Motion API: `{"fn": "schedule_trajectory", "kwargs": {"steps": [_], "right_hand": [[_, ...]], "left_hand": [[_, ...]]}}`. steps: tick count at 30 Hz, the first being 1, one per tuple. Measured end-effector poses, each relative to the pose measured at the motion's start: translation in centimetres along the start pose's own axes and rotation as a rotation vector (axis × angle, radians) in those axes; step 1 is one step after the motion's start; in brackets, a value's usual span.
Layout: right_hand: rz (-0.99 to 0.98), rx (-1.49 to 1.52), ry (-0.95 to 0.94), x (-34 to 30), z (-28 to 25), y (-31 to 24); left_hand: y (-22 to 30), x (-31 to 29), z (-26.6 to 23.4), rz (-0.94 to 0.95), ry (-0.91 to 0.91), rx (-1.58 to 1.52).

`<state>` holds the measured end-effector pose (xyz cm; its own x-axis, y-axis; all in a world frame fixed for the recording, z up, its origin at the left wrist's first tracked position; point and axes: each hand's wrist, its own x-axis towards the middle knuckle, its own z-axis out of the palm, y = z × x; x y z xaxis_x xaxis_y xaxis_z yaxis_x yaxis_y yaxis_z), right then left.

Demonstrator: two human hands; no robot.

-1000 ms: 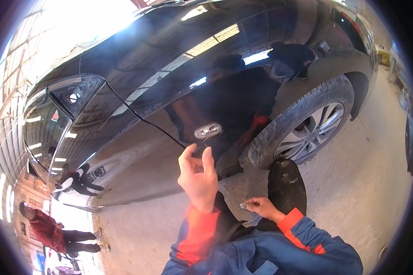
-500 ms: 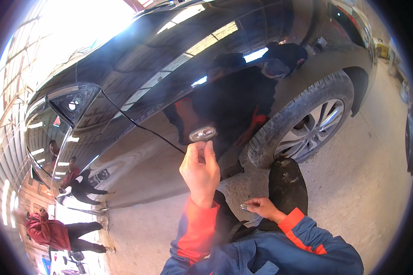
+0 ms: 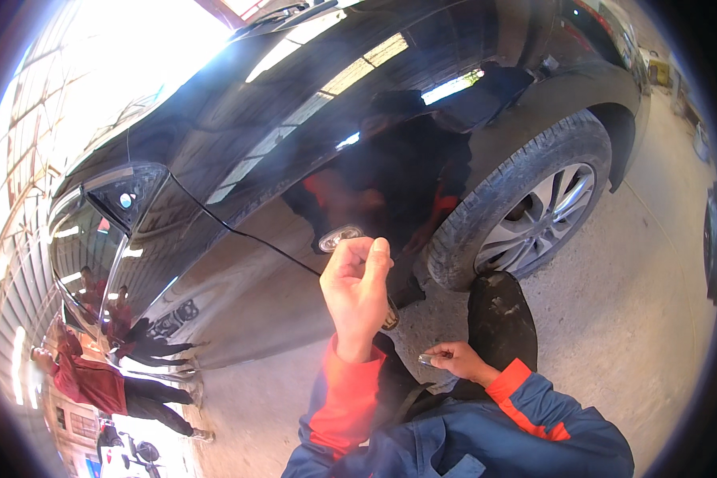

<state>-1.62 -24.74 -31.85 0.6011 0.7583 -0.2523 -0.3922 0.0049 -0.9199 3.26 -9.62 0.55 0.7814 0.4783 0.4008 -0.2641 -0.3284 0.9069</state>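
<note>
A small oval clear lamp with a shiny rim (image 3: 340, 238) shows against the dark side panel of a car, partly covered by my left hand (image 3: 355, 283). That hand is raised in front of the panel, its fingers curled and the thumb pointing up. I cannot make out anything between those fingers, nor whether they touch the lamp. Lower down, my right hand (image 3: 459, 361) rests near my knee. Its thumb and fingertips pinch a small shiny silvery piece (image 3: 425, 359), too small to name.
The glossy dark car (image 3: 247, 295) fills the middle, full of reflections. A wheel (image 3: 534, 209) stands at the right beside my dark-trousered leg (image 3: 502, 327). A bare triangular mirror mount (image 3: 123, 199) is at the left. Another person in red (image 3: 92, 381) stands lower left on the concrete floor (image 3: 247, 414).
My left hand has shifted slightly right and up, and its knuckles now cover part of the lamp. My right hand has hardly moved. The view has tilted a little.
</note>
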Motion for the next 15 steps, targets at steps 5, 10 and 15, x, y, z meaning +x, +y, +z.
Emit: {"fn": "schedule_trajectory", "kwargs": {"steps": [5, 10, 15], "right_hand": [[-0.004, -0.017, 0.013, -0.2, 0.1, -0.2], [-0.024, -0.01, 0.029, -0.4, 0.3, -0.7], [0.029, -0.022, 0.004, -0.7, 0.3, -1.8]], "left_hand": [[2.1, 0.9, -0.9, -0.232, -0.039, -0.185], [2.8, 2.5, -2.4, -0.34, -0.044, -0.346], [2.6, 3.2, -2.2, -0.346, -0.074, -0.302]]}}
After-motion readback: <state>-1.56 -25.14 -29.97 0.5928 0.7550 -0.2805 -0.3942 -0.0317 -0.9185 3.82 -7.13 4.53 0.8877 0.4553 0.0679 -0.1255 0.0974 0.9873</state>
